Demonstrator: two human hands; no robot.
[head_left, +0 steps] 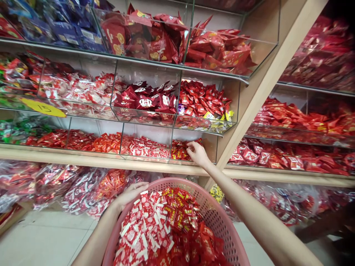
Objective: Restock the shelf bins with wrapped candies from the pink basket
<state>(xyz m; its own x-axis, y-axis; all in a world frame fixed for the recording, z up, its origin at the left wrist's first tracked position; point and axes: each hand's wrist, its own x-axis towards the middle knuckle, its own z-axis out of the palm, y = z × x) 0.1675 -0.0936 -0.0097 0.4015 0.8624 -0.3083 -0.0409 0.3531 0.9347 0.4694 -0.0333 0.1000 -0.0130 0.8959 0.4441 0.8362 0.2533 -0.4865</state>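
Note:
A pink plastic basket (231, 218) with a perforated wall is in front of me. It holds red-and-white wrapped candies (145, 225), red-and-gold wrapped candies (180, 208) and larger red packets (203, 244). My left hand (132, 195) grips the basket's left rim. My right hand (197, 153) reaches into the lowest clear bin at the shelf's right end, over a small pile of red-and-gold candies (179, 149). Its fingers are bent together, and whatever lies between them is hidden.
Clear-walled bins of wrapped sweets rise in tiers above, with a yellow price tag (44, 107) marked 15. A wooden upright (260, 99) stands beside my right arm. Below the wooden shelf edge (83, 157) are bulging plastic bags (83, 190) on the tiled floor (52, 236).

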